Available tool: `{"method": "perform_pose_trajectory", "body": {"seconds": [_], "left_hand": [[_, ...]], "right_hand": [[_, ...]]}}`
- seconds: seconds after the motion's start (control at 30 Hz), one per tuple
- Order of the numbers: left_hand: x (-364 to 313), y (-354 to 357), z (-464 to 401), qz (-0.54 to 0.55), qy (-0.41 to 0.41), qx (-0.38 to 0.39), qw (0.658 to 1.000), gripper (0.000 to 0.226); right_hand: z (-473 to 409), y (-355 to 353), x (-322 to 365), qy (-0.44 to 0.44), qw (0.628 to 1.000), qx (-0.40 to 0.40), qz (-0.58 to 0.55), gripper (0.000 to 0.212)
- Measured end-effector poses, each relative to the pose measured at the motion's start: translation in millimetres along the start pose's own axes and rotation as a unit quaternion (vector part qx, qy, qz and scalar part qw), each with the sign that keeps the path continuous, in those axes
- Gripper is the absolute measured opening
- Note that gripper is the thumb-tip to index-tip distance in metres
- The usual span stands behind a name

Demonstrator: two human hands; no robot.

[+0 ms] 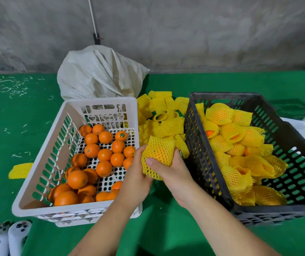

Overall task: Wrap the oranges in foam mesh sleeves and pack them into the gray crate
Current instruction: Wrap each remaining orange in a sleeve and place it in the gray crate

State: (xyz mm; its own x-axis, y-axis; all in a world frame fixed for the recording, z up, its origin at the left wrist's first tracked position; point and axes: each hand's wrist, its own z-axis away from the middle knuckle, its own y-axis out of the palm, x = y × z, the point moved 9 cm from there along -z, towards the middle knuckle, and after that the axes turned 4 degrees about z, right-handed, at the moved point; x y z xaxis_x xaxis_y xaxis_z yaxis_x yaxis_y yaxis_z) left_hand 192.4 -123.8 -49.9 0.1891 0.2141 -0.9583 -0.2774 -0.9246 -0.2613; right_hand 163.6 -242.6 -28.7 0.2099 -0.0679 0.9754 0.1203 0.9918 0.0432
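Yellow mesh sleeve [158, 156] covered an orange at centre, both hands clamped on it: left hand [137, 174] at its 8 o'clock, right hand [172, 172] at 5 o'clock with thumb across the mesh. At 9 o'clock sat a white crate [42, 163] of bare oranges [100, 154]; at 3 o'clock the gray crate [199, 154] held wrapped fruit [240, 156]. Loose sleeves [162, 109] lay at 12 o'clock, a sack [100, 72] beyond

White woven sack [100, 74] behind the white basket [42, 150], on green cloth [166, 228] strewn with pale shavings [9, 87].

No legible text; small round sticker [122, 135] on one orange [121, 136], unreadable.
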Motion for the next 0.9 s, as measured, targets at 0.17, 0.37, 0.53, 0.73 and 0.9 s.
{"method": "perform_pose_trajectory", "body": {"seconds": [0.17, 0.37, 0.53, 0.73, 0.9], "left_hand": [[-13.1, 3.2, 2.4, -0.062, 0.013, -0.014, 0.998, 0.067], [-9.5, -9.1, -0.5, -0.213, 0.010, -0.075, 0.974, 0.056], [4.3, -7.9, -6.4, -0.229, -0.058, -0.064, 0.970, 0.067], [0.3, -10.0, -7.5, -0.218, -0.062, -0.074, 0.971, 0.061], [4.4, -21.1, -4.5, -0.134, -0.097, -0.103, 0.981, 0.049]], "right_hand": [[2.2, -29.2, 1.7, 0.014, 0.998, -0.024, -0.053, 0.123], [-14.6, -137.2, 32.1, -0.031, 0.968, -0.232, -0.089, 0.090], [-28.4, -198.7, 40.6, -0.027, 0.907, -0.319, -0.273, 0.110], [-30.7, -175.3, -10.1, 0.187, 0.927, -0.247, -0.211, 0.055], [-40.1, -168.7, 25.1, 0.060, 0.959, -0.274, -0.041, 0.060]]}}
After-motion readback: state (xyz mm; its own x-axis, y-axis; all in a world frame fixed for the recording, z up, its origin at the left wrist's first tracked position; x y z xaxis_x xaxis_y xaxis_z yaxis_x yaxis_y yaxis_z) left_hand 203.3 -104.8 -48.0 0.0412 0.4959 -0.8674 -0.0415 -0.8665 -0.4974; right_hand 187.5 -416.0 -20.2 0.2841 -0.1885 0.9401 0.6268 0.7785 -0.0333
